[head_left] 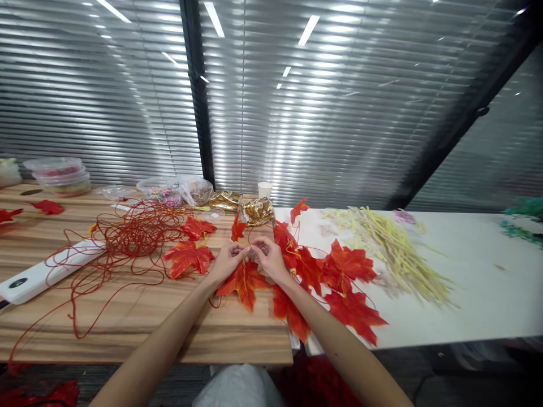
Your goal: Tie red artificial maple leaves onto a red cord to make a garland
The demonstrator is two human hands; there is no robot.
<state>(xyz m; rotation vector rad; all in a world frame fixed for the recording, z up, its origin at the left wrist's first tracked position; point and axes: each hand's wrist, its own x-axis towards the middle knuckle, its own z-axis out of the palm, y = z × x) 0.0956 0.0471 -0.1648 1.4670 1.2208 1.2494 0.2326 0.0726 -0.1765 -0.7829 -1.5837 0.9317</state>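
Observation:
My left hand (229,259) and my right hand (266,258) meet fingertip to fingertip at the stem of a red-orange maple leaf (245,282). Both hands are closed in a pinch on that stem, and the leaf's blade hangs below them over the wooden table (237,339). A smaller red leaf (238,228) stands just beyond my fingers. More red leaves (348,263) on red cord lie to the right of my right hand. Two others (189,257) rest left of my left hand. The exact grip on the thin stem is too small to make out.
Tangled red cord (142,232) spreads over a white power strip (55,270) at the left. Gold wrappers (258,211), a paper cup (264,190) and plastic tubs (63,176) stand along the back. Yellow stems (396,251) lie on the white table (475,282).

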